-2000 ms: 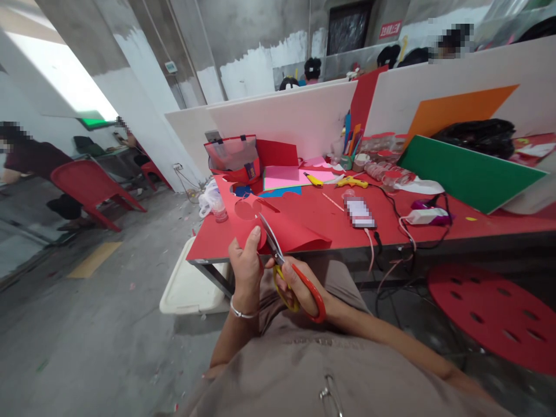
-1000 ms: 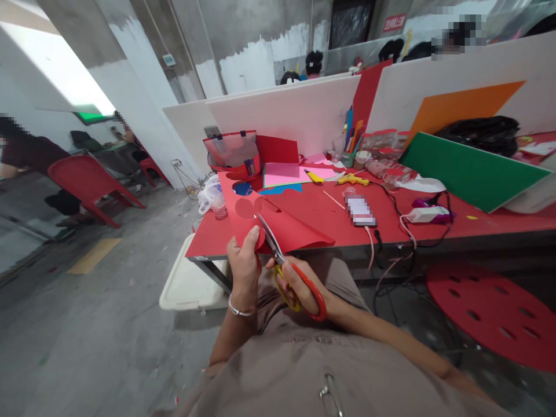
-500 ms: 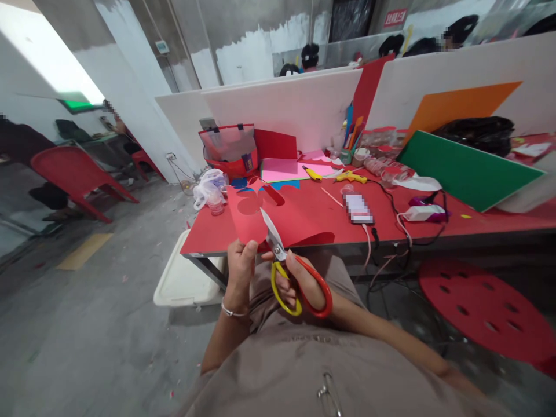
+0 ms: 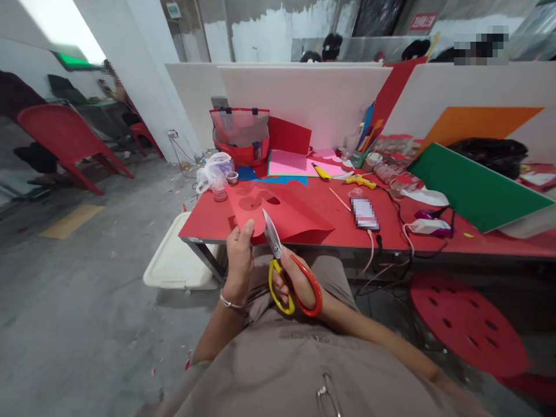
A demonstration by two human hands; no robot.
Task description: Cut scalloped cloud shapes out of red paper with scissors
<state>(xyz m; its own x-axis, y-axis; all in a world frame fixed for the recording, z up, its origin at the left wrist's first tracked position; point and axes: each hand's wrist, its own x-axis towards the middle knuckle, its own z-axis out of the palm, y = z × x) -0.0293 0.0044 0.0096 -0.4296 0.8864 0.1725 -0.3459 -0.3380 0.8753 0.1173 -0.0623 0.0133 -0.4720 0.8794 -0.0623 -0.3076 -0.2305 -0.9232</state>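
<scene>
Your right hand (image 4: 299,288) is closed through the handles of the scissors (image 4: 277,249), whose blades point up at the near edge of the red paper sheet (image 4: 295,211). Your left hand (image 4: 240,255) pinches that edge. The sheet lies on the counter's (image 4: 417,237) front and already shows rounded cut-outs, with much of it uncut. Beyond it, a phone (image 4: 364,213) and a glue gun (image 4: 359,182) lie clear.

We look through a single camera worn on the head, facing forward and down over our own lap. Our left hand (image 4: 238,260) and right hand (image 4: 299,285) sit very near, low in mid-frame. Just beyond them the red worktop (image 4: 456,240) stretches rightward, white partitions (image 4: 304,98) stand behind it, and the grey floor (image 4: 87,278) falls away on the left.
</scene>
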